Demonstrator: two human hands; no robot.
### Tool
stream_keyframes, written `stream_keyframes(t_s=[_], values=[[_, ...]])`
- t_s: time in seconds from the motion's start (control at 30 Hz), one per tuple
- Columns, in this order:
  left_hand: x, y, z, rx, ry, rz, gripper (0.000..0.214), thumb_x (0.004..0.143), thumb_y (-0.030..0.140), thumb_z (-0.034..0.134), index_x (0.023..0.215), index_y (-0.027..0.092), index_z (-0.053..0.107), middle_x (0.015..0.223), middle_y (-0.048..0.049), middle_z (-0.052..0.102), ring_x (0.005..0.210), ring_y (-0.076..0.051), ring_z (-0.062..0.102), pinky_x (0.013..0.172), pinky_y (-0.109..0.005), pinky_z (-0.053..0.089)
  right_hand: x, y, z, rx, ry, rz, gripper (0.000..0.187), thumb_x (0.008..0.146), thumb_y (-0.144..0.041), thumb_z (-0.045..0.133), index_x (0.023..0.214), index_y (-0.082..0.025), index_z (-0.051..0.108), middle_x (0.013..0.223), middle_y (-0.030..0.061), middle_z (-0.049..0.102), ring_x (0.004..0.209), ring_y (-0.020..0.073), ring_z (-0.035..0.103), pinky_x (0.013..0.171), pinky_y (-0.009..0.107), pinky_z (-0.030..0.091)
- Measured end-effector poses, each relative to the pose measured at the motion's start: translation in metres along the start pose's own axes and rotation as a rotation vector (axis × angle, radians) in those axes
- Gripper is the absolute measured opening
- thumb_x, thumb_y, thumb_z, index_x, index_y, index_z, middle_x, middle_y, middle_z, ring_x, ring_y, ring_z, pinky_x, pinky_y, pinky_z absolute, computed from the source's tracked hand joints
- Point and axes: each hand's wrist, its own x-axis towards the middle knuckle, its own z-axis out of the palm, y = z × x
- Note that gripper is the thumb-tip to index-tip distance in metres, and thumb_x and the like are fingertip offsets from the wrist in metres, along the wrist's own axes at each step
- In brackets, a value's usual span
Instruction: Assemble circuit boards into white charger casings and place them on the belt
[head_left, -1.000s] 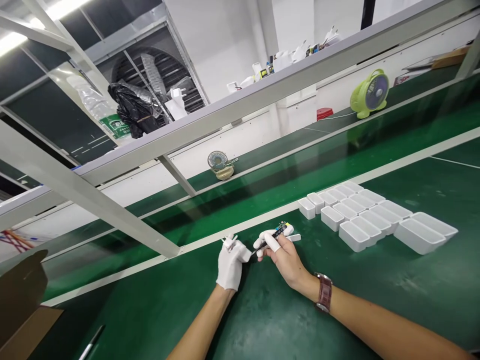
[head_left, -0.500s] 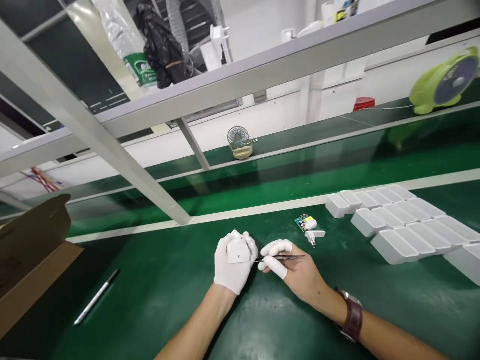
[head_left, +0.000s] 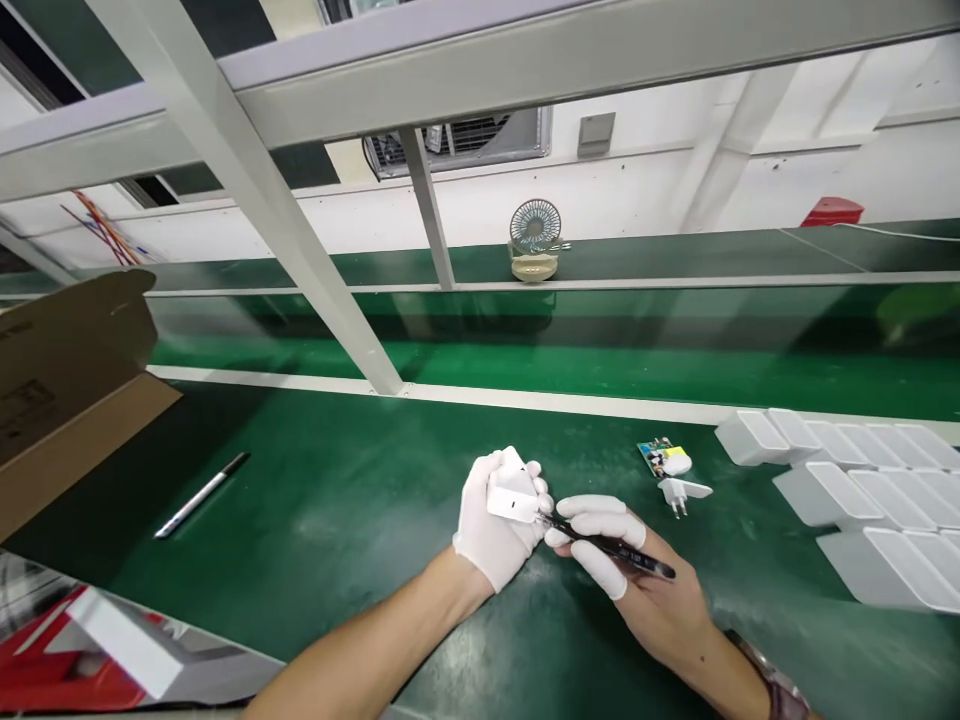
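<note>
My left hand, in a white glove, is closed around a small white plastic housing with a dark slot in its face. White finger cots cover several fingers of my right hand, which grips black tweezers. The tweezers' tips meet the right edge of the housing; what they touch there is too small to tell. Right of my hands, a small circuit board with a yellow part lies on the green bench. Just below it is a white plug piece with two pins.
Rows of white plastic cases stand at the right. A pen lies at the left beside an open cardboard box. A slanting metal post rises from the bench's back edge. Behind it stands a small fan.
The view has levelled and shifted left and down. The tweezers now show more of their length, angled down to the right. The housing is tilted differently in my left hand.
</note>
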Motion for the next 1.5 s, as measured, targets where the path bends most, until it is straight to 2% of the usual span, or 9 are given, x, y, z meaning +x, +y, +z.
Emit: stream_keyframes(t_s=[0.13,0.37,0.53,0.67,0.9,1.03,1.2,1.4,1.5], values=[[0.0,-0.004,0.001,0.017,0.043,0.004,0.035,0.088,0.047,0.054,0.082,0.014,0.063,0.066,-0.0078,0.062,0.052,-0.018,0.057,0.046,-0.028,0.043,0.001,-0.005,-0.002,-0.119,-0.053,-0.038,0.029,0.096,-0.015,0.059,0.123,-0.026,0.063,0.124,0.0123,0.066,0.104,0.0243,0.07,0.09,0.039,0.062],[0.002,-0.007,-0.001,0.024,0.079,-0.012,0.034,0.086,0.048,0.056,0.084,0.015,0.062,0.067,-0.0064,0.061,0.054,-0.018,0.058,0.05,-0.028,0.044,-0.002,0.002,-0.004,-0.044,0.011,0.014,0.026,0.095,-0.015,0.061,0.117,-0.028,0.067,0.117,0.0078,0.07,0.09,0.0193,0.074,0.081,0.031,0.065],[0.004,-0.007,-0.003,0.048,0.056,-0.015,0.036,0.086,0.048,0.055,0.083,0.013,0.063,0.065,-0.0066,0.061,0.052,-0.017,0.057,0.049,-0.026,0.041,-0.002,0.005,-0.006,-0.071,0.019,0.03,0.016,0.093,-0.02,0.065,0.107,-0.024,0.072,0.112,0.0094,0.072,0.096,0.0232,0.073,0.083,0.035,0.066],[0.003,-0.007,-0.003,0.066,0.061,-0.023,0.036,0.086,0.049,0.055,0.084,0.014,0.063,0.065,-0.006,0.062,0.053,-0.018,0.059,0.049,-0.027,0.042,-0.003,0.001,-0.003,-0.055,0.035,0.054,0.021,0.094,-0.024,0.065,0.115,-0.024,0.069,0.103,0.0083,0.075,0.08,0.0211,0.076,0.074,0.033,0.068],[0.002,-0.011,0.001,0.025,0.109,0.015,0.026,0.083,0.041,0.063,0.083,0.015,0.062,0.069,-0.004,0.062,0.058,-0.015,0.06,0.054,-0.026,0.047,-0.002,-0.002,-0.005,-0.227,-0.059,-0.149,0.031,0.095,-0.011,0.059,0.121,-0.027,0.066,0.114,0.0092,0.072,0.107,0.0251,0.069,0.085,0.039,0.061],[0.002,-0.012,0.002,0.012,0.106,0.014,0.024,0.082,0.038,0.065,0.081,0.015,0.061,0.073,-0.0035,0.063,0.058,-0.014,0.059,0.052,-0.024,0.044,0.001,-0.005,-0.003,-0.218,-0.076,-0.21,0.038,0.094,-0.005,0.058,0.123,-0.029,0.064,0.117,0.0086,0.071,0.112,0.0268,0.066,0.086,0.043,0.059],[0.003,-0.014,0.0,0.041,0.157,-0.04,0.03,0.082,0.043,0.064,0.083,0.013,0.062,0.066,-0.002,0.058,0.055,-0.013,0.056,0.052,-0.024,0.044,0.002,-0.006,-0.002,-0.22,-0.085,-0.219,0.04,0.093,-0.002,0.056,0.122,-0.029,0.064,0.117,0.0087,0.07,0.115,0.0281,0.063,0.087,0.047,0.057],[0.007,-0.017,-0.005,0.038,0.079,-0.059,0.031,0.083,0.042,0.064,0.083,0.011,0.062,0.065,-0.0015,0.056,0.055,-0.012,0.054,0.053,-0.024,0.044,0.0,-0.001,-0.004,-0.237,-0.076,-0.213,0.04,0.093,0.0,0.056,0.121,-0.028,0.064,0.116,0.0088,0.069,0.112,0.0265,0.063,0.087,0.045,0.056],[0.007,-0.017,-0.005,0.033,0.088,-0.047,0.028,0.083,0.039,0.063,0.081,0.011,0.061,0.062,-0.001,0.053,0.053,-0.012,0.052,0.052,-0.023,0.042,0.0,0.0,-0.003,-0.257,-0.067,-0.214,0.036,0.093,-0.002,0.056,0.118,-0.027,0.064,0.115,0.0089,0.069,0.108,0.0254,0.064,0.085,0.044,0.056]])
